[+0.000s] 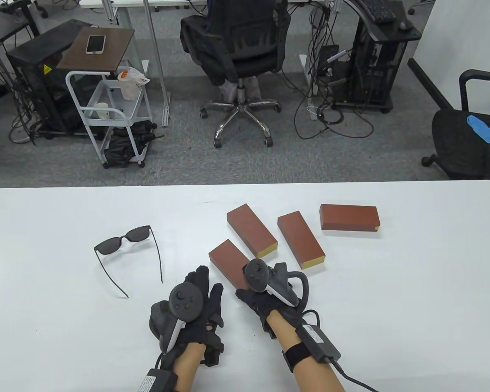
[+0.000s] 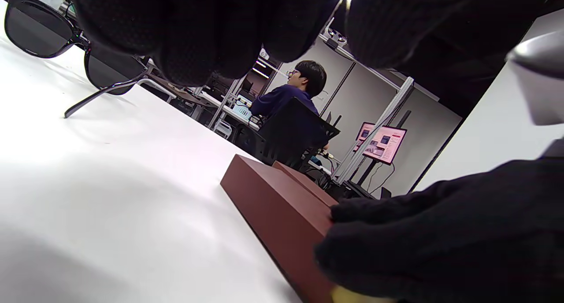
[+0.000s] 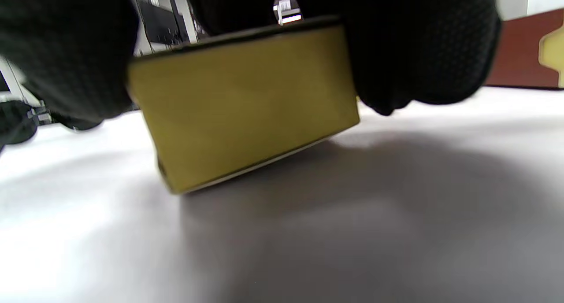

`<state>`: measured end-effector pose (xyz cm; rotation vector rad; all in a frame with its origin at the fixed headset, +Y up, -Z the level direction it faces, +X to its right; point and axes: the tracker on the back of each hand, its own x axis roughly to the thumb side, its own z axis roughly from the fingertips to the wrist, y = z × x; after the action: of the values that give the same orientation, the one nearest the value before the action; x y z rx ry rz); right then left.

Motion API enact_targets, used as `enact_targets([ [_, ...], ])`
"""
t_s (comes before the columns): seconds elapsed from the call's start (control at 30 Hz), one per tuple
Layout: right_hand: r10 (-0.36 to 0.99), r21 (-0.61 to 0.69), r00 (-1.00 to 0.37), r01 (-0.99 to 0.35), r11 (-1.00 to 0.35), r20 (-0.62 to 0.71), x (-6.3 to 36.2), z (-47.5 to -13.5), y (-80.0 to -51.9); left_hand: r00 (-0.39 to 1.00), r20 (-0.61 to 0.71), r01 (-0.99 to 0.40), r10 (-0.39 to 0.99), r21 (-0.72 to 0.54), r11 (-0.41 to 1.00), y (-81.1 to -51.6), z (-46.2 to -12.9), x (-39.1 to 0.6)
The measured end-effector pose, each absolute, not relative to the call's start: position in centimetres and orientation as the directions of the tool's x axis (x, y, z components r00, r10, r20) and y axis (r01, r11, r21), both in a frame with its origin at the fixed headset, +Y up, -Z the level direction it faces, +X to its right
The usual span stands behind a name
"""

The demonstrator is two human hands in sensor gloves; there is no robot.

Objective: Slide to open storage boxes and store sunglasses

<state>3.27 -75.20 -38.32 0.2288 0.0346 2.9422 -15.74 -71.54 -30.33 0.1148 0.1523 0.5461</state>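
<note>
Partly hidden: nearest box (image 1: 228,261) under right hand (image 1: 265,296)

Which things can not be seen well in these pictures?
- Nearest box: table view, near end hidden under the right hand.
- Same box's yellow end: right wrist view, blurred, edges covered by fingers.
- Sunglasses: left wrist view, partly hidden by left-hand fingers.

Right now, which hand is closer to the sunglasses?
Left. The left hand hangs beside the sunglasses, just off the nearer temple arm's tip, touching nothing. The right hand is farther away, its fingers gripping the nearest box.
</note>
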Motion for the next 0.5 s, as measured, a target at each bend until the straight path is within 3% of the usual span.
enact_targets([
  [0.27, 0.177, 0.099, -0.966, -0.16, -0.982, 0.187, 3.5, -37.8, -74.8, 0.874, -0.112, -0.456, 0.474, 0.154, 0.877, -71.6, -30.5, -15.8],
  [0.5, 0.271, -0.039, -0.946, -0.282, -0.959, 0.175, 8.8, -36.2, -72.2, 0.901, -0.094, -0.407, 0.423, 0.152, 0.901, -71.7, -30.6, -15.4],
])
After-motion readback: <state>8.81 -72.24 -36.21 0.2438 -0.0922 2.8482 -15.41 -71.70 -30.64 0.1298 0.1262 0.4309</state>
